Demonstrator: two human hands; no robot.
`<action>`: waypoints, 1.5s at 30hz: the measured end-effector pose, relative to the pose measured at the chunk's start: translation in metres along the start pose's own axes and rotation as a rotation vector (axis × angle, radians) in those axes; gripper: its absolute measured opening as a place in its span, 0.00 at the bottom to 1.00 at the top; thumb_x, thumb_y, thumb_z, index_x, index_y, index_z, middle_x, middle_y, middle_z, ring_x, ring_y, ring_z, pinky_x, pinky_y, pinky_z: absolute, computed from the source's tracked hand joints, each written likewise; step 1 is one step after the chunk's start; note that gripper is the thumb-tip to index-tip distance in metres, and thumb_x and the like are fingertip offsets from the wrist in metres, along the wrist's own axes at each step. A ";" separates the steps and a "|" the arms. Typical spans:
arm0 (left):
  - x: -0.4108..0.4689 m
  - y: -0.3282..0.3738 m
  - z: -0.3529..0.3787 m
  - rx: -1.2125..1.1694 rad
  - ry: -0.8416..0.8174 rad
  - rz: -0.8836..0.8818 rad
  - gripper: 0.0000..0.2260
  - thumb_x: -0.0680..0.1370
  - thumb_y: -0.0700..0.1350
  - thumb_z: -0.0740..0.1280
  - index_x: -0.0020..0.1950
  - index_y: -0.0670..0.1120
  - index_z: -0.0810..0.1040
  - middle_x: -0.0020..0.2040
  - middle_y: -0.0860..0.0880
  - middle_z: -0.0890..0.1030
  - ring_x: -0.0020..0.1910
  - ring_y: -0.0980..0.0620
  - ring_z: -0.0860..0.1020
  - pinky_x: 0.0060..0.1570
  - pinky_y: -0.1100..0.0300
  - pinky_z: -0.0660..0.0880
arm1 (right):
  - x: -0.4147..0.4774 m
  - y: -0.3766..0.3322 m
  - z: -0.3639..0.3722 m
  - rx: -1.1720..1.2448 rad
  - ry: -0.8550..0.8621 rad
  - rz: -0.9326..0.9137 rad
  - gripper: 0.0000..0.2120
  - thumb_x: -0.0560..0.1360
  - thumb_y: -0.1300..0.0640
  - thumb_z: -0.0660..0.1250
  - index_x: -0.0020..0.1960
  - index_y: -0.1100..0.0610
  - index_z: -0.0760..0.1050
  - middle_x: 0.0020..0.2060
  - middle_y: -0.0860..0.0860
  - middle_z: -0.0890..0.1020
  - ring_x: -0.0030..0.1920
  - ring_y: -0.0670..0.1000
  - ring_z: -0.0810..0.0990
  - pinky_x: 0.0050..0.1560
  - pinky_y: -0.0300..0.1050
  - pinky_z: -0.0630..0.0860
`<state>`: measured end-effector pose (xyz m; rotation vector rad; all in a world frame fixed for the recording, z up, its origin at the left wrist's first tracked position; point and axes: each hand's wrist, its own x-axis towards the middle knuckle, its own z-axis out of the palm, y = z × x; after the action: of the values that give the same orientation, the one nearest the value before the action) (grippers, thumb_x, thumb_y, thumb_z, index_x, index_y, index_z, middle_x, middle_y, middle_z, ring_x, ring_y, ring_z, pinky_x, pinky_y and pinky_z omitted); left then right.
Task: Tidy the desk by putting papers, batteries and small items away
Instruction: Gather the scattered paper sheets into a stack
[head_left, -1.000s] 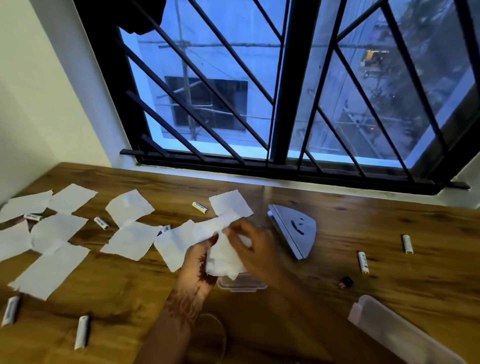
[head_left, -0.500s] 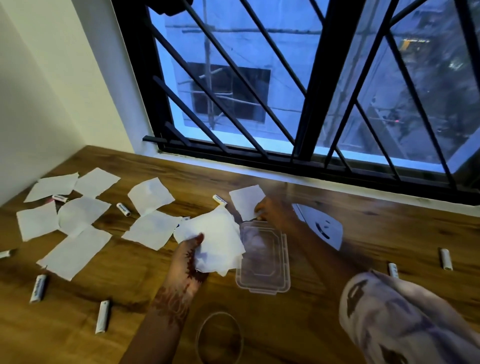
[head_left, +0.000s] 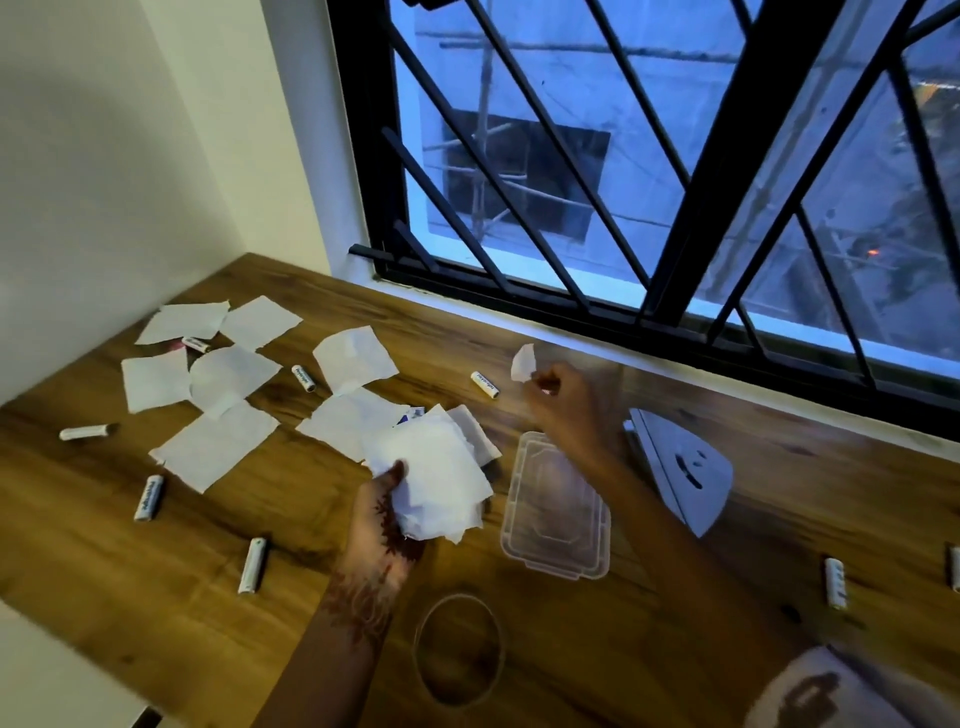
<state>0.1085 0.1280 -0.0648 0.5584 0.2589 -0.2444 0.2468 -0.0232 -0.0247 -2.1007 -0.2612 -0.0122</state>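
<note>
Beside the clear plastic container (head_left: 545, 519), just to its left in the head view, the left hand (head_left: 382, 519) is raised off the tabletop (head_left: 156, 597). Its thumb and fingers are clamped on a sheaf of white papers (head_left: 436, 478). The sheets are loosely fanned and not squared up, which suggests that this hand serves as the collecting stack while the other one fetches.

Beyond the container's far end, the right hand (head_left: 563, 395) is lifted clear of the wood. Its fingertips are pinched together on one small paper scrap (head_left: 523, 362), and the other fingers are curled in. From the way it is held, the scrap is probably meant to join the sheaf.

The container has no lid on it and looks empty. It sits close between the two arms, likely so that gathered things can be dropped in.

More paper squares (head_left: 213, 447) lie flat and scattered well to the container's left. AA batteries lie among and around them: one (head_left: 484, 384) just beyond the container near the right hand, one (head_left: 253, 565) to its near left, and another (head_left: 835, 582) well to its right. None of these has been put away.

A white wedge with a smiley face (head_left: 680, 467) lies just to the container's right, and a thin ring (head_left: 460, 597) lies on the near side.
</note>
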 end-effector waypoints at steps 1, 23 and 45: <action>-0.003 -0.003 -0.004 -0.029 0.143 -0.012 0.36 0.54 0.44 0.82 0.60 0.37 0.76 0.53 0.35 0.81 0.49 0.37 0.82 0.43 0.43 0.80 | -0.013 -0.012 0.004 0.024 -0.016 -0.015 0.07 0.74 0.60 0.66 0.49 0.64 0.77 0.42 0.54 0.79 0.42 0.48 0.75 0.36 0.27 0.69; -0.091 -0.002 0.006 0.111 0.687 0.394 0.07 0.79 0.42 0.57 0.43 0.44 0.72 0.42 0.47 0.75 0.40 0.51 0.75 0.25 0.66 0.77 | -0.043 0.003 0.055 -0.490 -0.371 -0.148 0.19 0.75 0.64 0.66 0.65 0.59 0.70 0.63 0.57 0.75 0.62 0.56 0.75 0.61 0.46 0.74; -0.111 0.021 -0.056 -0.220 0.610 0.351 0.20 0.72 0.42 0.67 0.62 0.41 0.70 0.58 0.42 0.75 0.55 0.41 0.76 0.47 0.47 0.78 | -0.077 -0.050 0.082 0.129 -0.235 -0.153 0.01 0.76 0.60 0.64 0.46 0.57 0.74 0.38 0.50 0.77 0.38 0.43 0.75 0.38 0.35 0.70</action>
<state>0.0007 0.1931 -0.0660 0.4390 0.7601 0.3020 0.1541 0.0573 -0.0333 -1.9495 -0.5496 0.1576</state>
